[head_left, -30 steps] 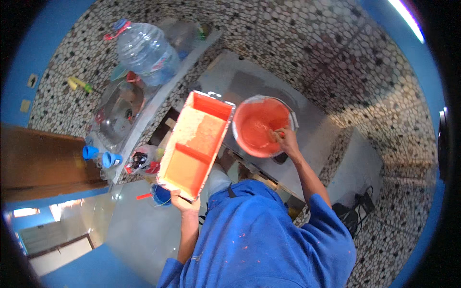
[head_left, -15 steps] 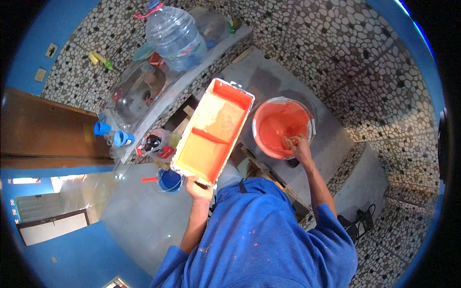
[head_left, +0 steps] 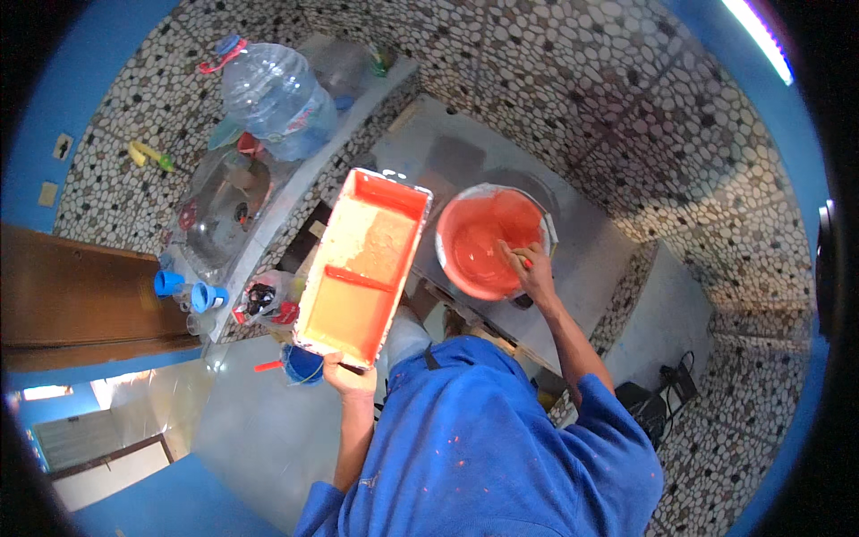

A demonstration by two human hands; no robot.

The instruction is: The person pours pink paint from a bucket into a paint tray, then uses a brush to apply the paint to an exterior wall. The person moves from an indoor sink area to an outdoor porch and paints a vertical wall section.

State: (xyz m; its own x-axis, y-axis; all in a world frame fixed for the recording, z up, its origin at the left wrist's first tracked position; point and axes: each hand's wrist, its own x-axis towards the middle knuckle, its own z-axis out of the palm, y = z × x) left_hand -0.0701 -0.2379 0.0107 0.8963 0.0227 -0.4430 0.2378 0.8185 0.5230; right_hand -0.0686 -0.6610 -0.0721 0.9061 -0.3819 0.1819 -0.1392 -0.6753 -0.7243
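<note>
My left hand (head_left: 351,378) grips the near edge of an orange paint tray (head_left: 361,265), held out over the floor and tilted away from me; its well is smeared with pale and orange paint. My right hand (head_left: 528,270) reaches into an orange bucket (head_left: 483,242) that stands on a grey concrete step (head_left: 573,242). It holds something small and orange-handled at the bucket's inner rim; I cannot make out what it is. My blue, paint-flecked sleeves and chest fill the lower middle.
A ledge (head_left: 295,192) on the left carries a large clear water bottle (head_left: 273,89), a clear jar, blue funnels (head_left: 188,291) and small items. A blue pot (head_left: 302,362) sits on the floor under the tray. Pebble-tiled walls surround the step; a dark box with cables (head_left: 658,389) lies right.
The view has shifted, with tray and bucket sliding right and down in the picture. My right hand stays at the bucket's rim and my left keeps hold of the tray.
</note>
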